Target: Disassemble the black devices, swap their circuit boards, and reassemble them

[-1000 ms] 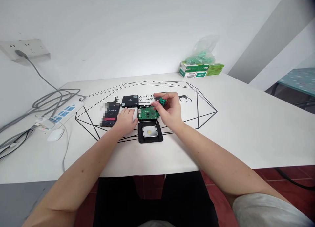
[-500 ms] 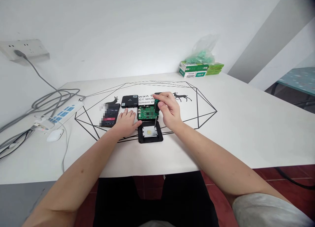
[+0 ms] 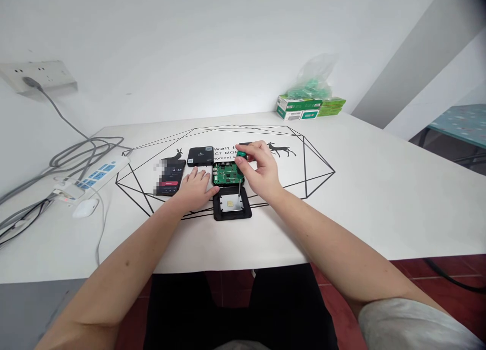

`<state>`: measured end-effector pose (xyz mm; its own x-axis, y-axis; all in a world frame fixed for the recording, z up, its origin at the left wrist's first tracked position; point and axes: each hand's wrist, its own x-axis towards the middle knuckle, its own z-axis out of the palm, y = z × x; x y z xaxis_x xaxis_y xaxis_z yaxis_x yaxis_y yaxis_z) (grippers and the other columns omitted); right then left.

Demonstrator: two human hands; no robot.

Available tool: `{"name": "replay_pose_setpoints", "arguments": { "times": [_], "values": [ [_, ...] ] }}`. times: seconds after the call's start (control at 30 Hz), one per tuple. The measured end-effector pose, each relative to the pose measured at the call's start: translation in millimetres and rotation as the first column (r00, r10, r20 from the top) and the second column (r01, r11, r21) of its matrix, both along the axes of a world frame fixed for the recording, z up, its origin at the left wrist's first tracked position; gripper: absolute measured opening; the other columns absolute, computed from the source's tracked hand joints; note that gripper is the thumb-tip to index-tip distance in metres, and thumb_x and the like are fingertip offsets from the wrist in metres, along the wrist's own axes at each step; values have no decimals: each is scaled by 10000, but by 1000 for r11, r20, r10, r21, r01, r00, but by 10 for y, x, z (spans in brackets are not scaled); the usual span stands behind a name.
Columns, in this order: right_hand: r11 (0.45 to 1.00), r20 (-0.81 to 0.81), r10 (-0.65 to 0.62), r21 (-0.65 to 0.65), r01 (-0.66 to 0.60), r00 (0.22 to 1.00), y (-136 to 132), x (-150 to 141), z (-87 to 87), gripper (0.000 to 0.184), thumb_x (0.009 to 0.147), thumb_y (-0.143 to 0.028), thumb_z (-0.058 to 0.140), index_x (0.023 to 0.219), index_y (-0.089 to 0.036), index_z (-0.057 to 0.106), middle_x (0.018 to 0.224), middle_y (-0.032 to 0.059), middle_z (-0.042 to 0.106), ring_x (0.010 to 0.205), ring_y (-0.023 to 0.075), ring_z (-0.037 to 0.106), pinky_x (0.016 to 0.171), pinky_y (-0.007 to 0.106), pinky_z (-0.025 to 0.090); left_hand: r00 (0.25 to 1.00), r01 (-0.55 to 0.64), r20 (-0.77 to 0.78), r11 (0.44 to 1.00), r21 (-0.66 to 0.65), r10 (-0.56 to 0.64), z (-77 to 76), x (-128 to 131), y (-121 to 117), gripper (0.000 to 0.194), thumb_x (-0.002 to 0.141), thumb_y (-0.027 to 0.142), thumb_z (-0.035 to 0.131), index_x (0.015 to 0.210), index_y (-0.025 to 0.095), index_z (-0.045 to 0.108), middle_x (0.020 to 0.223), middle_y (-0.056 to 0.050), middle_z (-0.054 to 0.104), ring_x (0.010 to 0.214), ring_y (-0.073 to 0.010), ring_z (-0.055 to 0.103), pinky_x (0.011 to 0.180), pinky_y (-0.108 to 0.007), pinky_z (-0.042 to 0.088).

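My right hand (image 3: 261, 168) grips the green handle of a screwdriver (image 3: 241, 155), held upright with its shaft pointing down. The tip meets the upper right part of a silver metal plate (image 3: 231, 203), which sits in a black square cover (image 3: 232, 217). My left hand (image 3: 194, 189) lies with fingers spread on the table, its thumb at the cover's upper left corner. Just beyond the cover is a green circuit board (image 3: 228, 173) in a black case. A closed black box (image 3: 200, 156) stands past my left fingertips.
A phone (image 3: 170, 178) showing a timer lies left of my left hand. Farther left are a power strip (image 3: 100, 175), grey cables (image 3: 87, 139) and a white mouse-like object (image 3: 85, 208). Green-and-white boxes (image 3: 299, 107) with a plastic bag (image 3: 313, 81) stand against the wall.
The fingers of my right hand have shifted around the screwdriver's handle, the thumb now higher near its top. The tip stays at the plate, and my left hand has not moved.
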<state>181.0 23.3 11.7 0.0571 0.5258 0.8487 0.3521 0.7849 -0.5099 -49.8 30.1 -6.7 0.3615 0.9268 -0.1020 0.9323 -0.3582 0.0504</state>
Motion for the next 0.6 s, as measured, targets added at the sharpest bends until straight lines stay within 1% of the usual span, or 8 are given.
{"name": "replay_pose_setpoints", "arguments": {
  "times": [0.1,0.17,0.2,0.27,0.37,0.43,0.53,0.6],
  "values": [
    [999,-71,25,-30,-27,997,14,-23,-40,219,954,-419,759,1136,-303,724,1175,72,632,1005,220,690,804,434,643,1000,-1,1,1000,-23,1,-9,-2,-1,813,1103,645,274,1703,99,325,1802,-181,246,1690,-398,93,1327,-577,199],
    [993,-153,69,-87,-84,986,10,-45,-71,257,928,-414,794,1116,-297,663,1334,82,644,988,210,738,774,413,655,1000,4,0,999,-36,-4,-11,-3,-5,830,1104,650,260,1716,89,291,1813,-183,202,1693,-403,61,1330,-589,174],
    [987,-189,88,-120,-112,978,4,-57,-85,287,916,-408,809,1112,-298,630,1366,77,662,943,196,755,755,400,656,1000,7,-2,999,-42,-7,-10,-3,-7,835,1105,652,253,1718,86,285,1815,-184,192,1694,-404,47,1333,-591,163],
    [975,-245,104,-164,-147,964,-12,-79,-101,340,895,-397,833,1099,-303,577,1326,57,728,850,172,764,735,385,654,1000,8,-10,998,-59,-8,-4,-3,-14,847,1105,655,238,1721,75,277,1818,-186,175,1695,-403,21,1338,-589,148],
    [978,-267,93,-158,-139,959,-36,-88,-93,368,862,-383,866,1051,-300,561,1231,34,791,797,162,761,744,380,648,1000,8,-20,996,-84,-10,8,-4,-26,856,1105,655,220,1728,68,259,1823,-182,145,1695,-394,-18,1344,-587,136],
    [988,-227,88,-104,-113,970,-48,-74,-69,305,884,-382,846,1047,-295,603,1203,38,802,871,179,773,764,380,643,1000,12,-24,996,-91,-14,14,-8,-31,855,1105,656,211,1734,78,245,1826,-174,132,1695,-389,-29,1346,-592,133],
    [996,-100,93,15,-92,991,-55,-32,-32,135,1005,-377,693,1105,-286,693,1176,64,806,1052,214,766,827,401,634,999,16,-35,995,-95,-20,18,-14,-32,855,1107,662,197,1740,89,231,1829,-165,126,1695,-385,-37,1347,-594,126],
    [995,-28,84,47,-83,996,-56,-3,-19,178,1046,-367,614,1153,-281,727,1164,73,808,1078,223,753,866,426,621,999,21,-40,995,-93,-24,16,-19,-29,853,1108,665,199,1740,93,234,1828,-165,132,1694,-389,-38,1345,-597,129]
  ]
}}
